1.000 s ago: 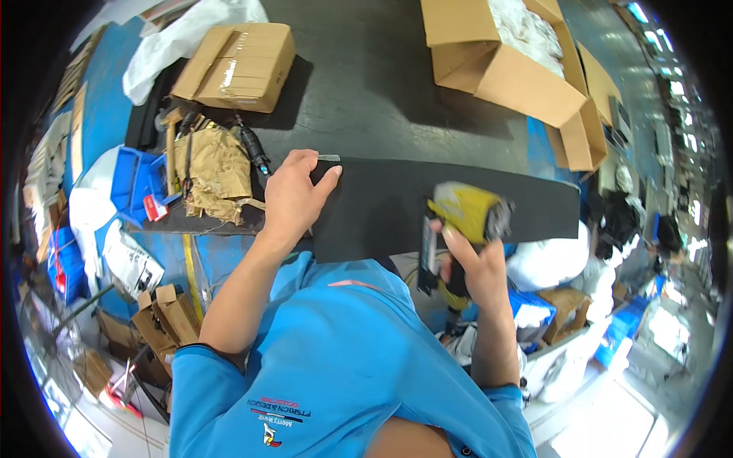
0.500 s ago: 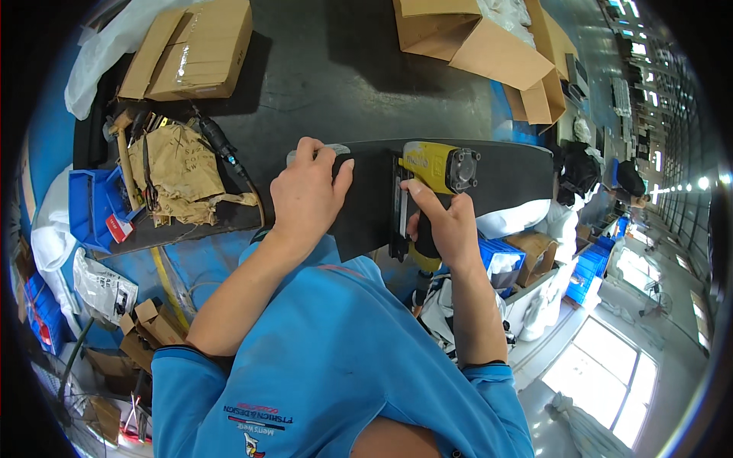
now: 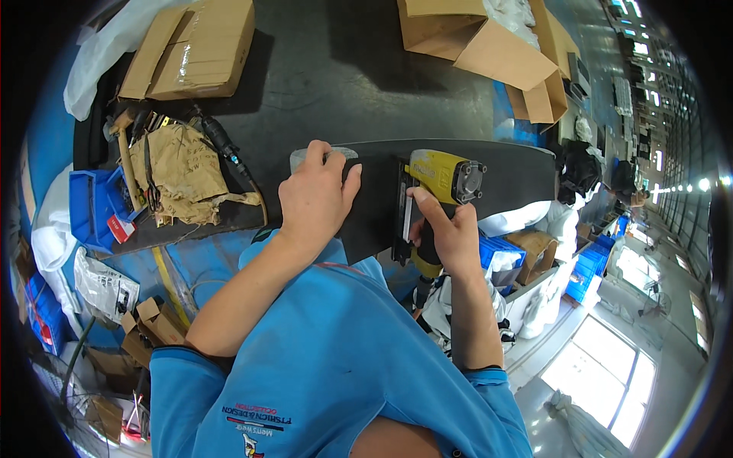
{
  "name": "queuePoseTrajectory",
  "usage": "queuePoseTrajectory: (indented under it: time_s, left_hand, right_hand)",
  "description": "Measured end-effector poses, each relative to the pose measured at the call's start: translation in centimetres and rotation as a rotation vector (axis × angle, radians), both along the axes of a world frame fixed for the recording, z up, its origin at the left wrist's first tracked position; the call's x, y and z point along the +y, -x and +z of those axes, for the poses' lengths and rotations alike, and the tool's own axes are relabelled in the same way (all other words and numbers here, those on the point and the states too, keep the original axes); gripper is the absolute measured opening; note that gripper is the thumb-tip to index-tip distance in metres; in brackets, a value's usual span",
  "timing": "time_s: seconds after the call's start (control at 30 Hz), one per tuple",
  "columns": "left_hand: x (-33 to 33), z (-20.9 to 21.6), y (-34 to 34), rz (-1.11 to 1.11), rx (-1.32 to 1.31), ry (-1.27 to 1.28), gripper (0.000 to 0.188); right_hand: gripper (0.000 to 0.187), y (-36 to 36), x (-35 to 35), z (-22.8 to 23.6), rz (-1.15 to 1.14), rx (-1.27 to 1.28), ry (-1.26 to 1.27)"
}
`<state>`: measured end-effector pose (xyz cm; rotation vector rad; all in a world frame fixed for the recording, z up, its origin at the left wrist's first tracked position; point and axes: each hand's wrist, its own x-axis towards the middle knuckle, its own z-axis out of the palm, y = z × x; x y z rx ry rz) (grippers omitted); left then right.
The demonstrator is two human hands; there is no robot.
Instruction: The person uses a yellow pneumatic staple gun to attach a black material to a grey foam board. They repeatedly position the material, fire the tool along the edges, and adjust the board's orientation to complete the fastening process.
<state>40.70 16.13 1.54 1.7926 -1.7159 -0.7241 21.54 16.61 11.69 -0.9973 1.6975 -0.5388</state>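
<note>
A long black panel [image 3: 508, 172] lies across the near side of the dark worktable. My left hand [image 3: 317, 195] presses on its left part with fingers bent over a small grey pad [image 3: 347, 152] at the far edge, thumb apart; what lies under the palm is hidden. In my right hand [image 3: 450, 233] is a yellow and black staple gun [image 3: 439, 172], gripped by its handle. Its black magazine [image 3: 402, 214] is at the panel, left of my fingers. Whether its nose touches the panel I cannot tell.
At the left lie brown crumpled paper [image 3: 183, 172], a hammer [image 3: 126, 156], a black power driver [image 3: 217, 141] and a blue bin [image 3: 95, 206]. A cardboard box [image 3: 195, 53] stands far left, an open carton [image 3: 508, 57] far right. White wrapped bundles [image 3: 561, 225] are at right.
Both hands have shifted slightly to the right and a little nearer to me. The staple gun has moved with my right hand and shows more of the grey pad's surroundings unchanged.
</note>
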Motion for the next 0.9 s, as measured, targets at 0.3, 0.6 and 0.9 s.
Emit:
queuePoseTrajectory:
  time_s: [0.3, 0.6, 0.9]
  left_hand:
    - [-0.1, 0.0, -0.1, -0.008, -0.008, 0.011, 0.029]
    - [0.1, -0.3, -0.2, -0.002, 0.010, 0.019, 0.030]
    - [1.6, 1.0, -0.1, -0.338, -0.180, 0.399, 0.052]
  right_hand:
    - [0.025, -1.4, 0.4, -0.2, 0.023, -0.089, 0.004]
    - [0.022, -1.2, 1.0, 0.2, 0.060, -0.100, 0.032]
    - [0.028, 17.0, -2.6, 3.5, 0.107, 0.414, 0.241]
